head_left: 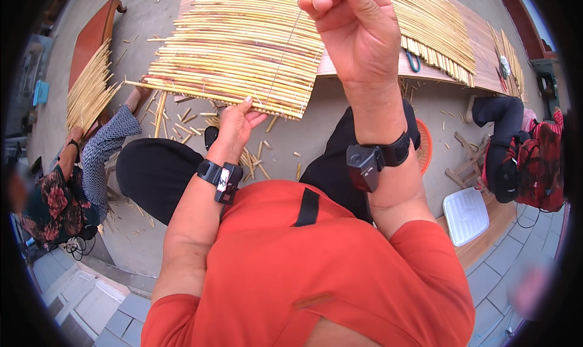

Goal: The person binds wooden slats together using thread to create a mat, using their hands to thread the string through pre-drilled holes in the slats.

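My left hand (234, 125) grips the near edge of a mat of straight yellow reed sticks (231, 49) lying on the wooden table (328, 64), thumb on top. A thin thread (281, 61) crosses the sticks near their right ends. My right hand (358, 34) is raised at the top centre, beside the mat's right side, fingers curled and pinched at the upper end of that thread.
Co-workers sit at left (61, 195) and right (528, 171). More reeds (434, 25) lie at upper right, others (88, 95) at left by a reddish bench (91, 34). An orange basket (423, 146), white lid (464, 216), wooden stool (467, 168) and cut stick pieces (255, 161) are below.
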Tool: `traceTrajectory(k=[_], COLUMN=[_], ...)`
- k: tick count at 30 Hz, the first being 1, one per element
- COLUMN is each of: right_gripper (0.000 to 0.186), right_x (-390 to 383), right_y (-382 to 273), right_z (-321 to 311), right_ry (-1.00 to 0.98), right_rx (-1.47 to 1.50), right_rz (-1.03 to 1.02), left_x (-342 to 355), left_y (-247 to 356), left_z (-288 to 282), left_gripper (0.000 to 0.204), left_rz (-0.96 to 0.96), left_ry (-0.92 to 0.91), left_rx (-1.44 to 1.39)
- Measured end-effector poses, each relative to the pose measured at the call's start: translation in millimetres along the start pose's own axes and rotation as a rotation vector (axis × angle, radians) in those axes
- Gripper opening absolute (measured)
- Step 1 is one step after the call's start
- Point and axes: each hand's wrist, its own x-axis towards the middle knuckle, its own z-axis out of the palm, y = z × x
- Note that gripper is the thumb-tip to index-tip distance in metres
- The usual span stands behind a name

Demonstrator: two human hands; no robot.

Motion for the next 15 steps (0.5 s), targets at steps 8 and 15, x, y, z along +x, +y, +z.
traceTrajectory(k=[8, 15], right_gripper=[0.012, 0.012], right_x=[-30.2, -74.3], right_y=[45.1, 100.6], right_z=[-22.6, -50.8], right_ry=[-0.167, -0.515], right_rx=[-1.466, -1.951], right_rz=[0.322, 0.467], left_x=[-7.5, 6.8], left_y=[33.1, 26.2], left_z=[-36.9, -32.7], left_gripper=[0.058, 0.052], left_rz=[0.018, -0.015], left_ry=[0.062, 0.020], left_rx=[-0.072, -0.218])
